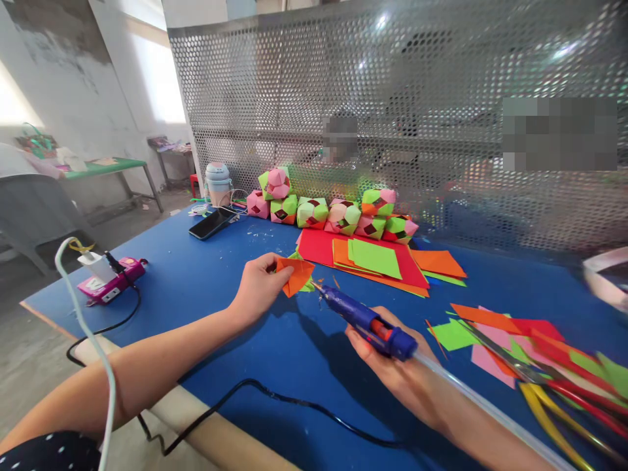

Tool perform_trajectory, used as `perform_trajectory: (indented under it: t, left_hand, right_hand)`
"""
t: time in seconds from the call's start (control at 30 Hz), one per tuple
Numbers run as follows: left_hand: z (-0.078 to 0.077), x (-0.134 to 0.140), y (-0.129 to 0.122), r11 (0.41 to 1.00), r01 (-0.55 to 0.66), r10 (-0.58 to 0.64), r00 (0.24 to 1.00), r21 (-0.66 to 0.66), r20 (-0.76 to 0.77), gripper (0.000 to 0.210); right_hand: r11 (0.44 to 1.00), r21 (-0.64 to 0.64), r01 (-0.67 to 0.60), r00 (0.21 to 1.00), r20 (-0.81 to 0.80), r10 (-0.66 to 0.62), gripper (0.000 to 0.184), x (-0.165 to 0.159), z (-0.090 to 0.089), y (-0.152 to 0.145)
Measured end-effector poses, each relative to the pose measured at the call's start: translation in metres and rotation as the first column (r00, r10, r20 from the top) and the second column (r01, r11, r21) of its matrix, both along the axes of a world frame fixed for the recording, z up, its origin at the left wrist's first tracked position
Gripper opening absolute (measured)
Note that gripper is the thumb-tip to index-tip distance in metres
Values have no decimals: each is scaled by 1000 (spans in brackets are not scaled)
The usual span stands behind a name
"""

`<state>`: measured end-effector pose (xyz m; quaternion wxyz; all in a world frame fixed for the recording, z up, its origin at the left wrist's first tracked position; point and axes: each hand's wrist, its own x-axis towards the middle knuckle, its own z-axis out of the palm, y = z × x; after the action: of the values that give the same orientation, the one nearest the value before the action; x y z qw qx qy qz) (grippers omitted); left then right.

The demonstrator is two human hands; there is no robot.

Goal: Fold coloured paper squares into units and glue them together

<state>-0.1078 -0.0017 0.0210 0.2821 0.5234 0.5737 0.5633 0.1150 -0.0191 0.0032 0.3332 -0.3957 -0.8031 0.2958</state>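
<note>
Between the thumb and fingers of my left hand [260, 282] is a folded paper piece [296, 276], orange in front with bright green showing behind it. My right hand [392, 356] is wrapped round a blue hot glue gun [360, 317]. Its nozzle points left, close to the right edge of the paper piece; whether the two touch I cannot tell. A clear glue stick [471, 396] runs out of the gun's rear along my right forearm.
Several folded paper balls [313, 213] line the metal mesh panel [294, 98]. Coloured paper sheets [375, 257], loose scraps [495, 330] and scissors [527, 374] lie to the right. Leftward are a phone [212, 223], a cup [217, 185], a pink power strip [112, 280] and a black cord [275, 394].
</note>
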Motion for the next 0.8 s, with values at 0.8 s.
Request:
perform_trajectory:
  t: [0.8]
  left_hand:
    - [0, 1, -2, 1000, -13, 13, 997, -8, -75, 14]
  right_hand:
    - [998, 61, 30, 999, -14, -29, 13, -2, 3, -1]
